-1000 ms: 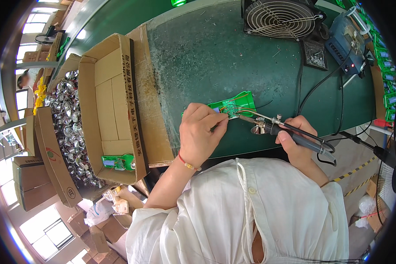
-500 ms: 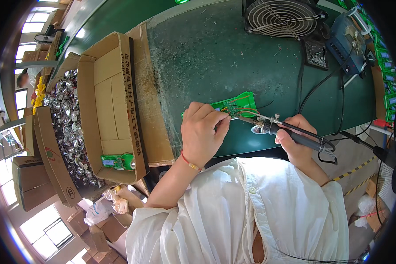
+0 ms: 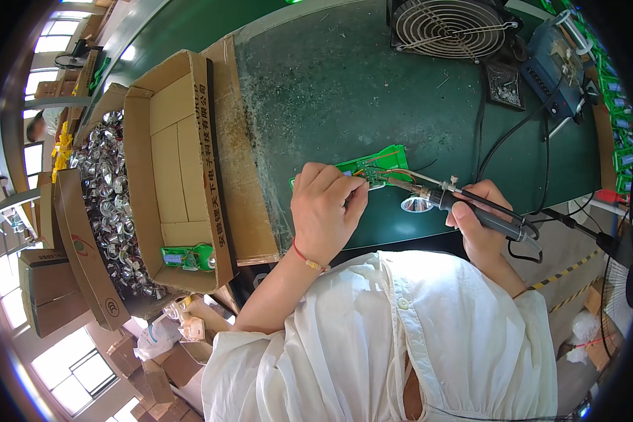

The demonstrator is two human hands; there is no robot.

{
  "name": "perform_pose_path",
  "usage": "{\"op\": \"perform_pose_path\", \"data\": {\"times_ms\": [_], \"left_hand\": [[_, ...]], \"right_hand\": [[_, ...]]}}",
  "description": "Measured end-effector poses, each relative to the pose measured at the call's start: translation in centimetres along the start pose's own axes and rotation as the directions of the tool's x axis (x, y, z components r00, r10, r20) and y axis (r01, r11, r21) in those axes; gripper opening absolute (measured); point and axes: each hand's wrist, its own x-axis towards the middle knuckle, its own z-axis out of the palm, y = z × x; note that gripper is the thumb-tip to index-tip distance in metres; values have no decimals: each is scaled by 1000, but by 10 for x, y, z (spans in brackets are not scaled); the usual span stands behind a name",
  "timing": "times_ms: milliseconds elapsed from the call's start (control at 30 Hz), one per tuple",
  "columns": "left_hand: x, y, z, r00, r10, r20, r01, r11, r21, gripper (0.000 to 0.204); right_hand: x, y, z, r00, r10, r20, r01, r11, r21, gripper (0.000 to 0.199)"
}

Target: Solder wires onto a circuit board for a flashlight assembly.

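My left hand (image 3: 326,211) is closed over the left end of a green plastic housing (image 3: 395,157), thumb and forefinger pinched at a small circuit board (image 3: 374,171) in it. The hand hides that end of the housing and whatever its fingertips pinch. Several thin coloured wires run from the board. My right hand (image 3: 482,224) grips a soldering iron (image 3: 480,219) by its black handle. A thin metal tube lies along the iron, and the iron's tip points left at the board's right edge. Just below the tip sits a shiny round reflector (image 3: 416,205).
An open cardboard box (image 3: 179,162) holding another green housing (image 3: 188,258) stands at left, beside a carton of silvery reflectors (image 3: 109,197). A fan (image 3: 450,29), a small tray of scraps (image 3: 505,87) and a blue soldering unit (image 3: 552,70) with trailing cables occupy the back right.
The soldering iron and my right hand have shifted slightly to the right, and the tip has edged up. More of the reflector shows. My left hand stays in place.
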Motion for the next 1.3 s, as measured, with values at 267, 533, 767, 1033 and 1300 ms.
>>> {"op": "perform_pose_path", "data": {"times_ms": [267,533,767,1033,1300], "left_hand": [[0,-1,1,1000,-2,2,2,1000,-4,10],[10,6,-23,994,-21,109,27,998,-57,14],[41,-24,-64,814,-220,538,-44,899,435,36],[211,-117,-94,902,-430,33,302,684,664,37],[239,-183,-38,875,-483,-35,420,721,551,58]], "right_hand": [[2,4,-4,999,-23,-40,26,998,65,22],[11,5,-10,994,-71,-79,76,995,67,21],[29,12,-18,988,-88,-127,102,989,105,14],[27,3,-21,983,-33,-183,42,998,46,10],[15,7,-13,979,16,-204,-28,998,-55,13]]}}
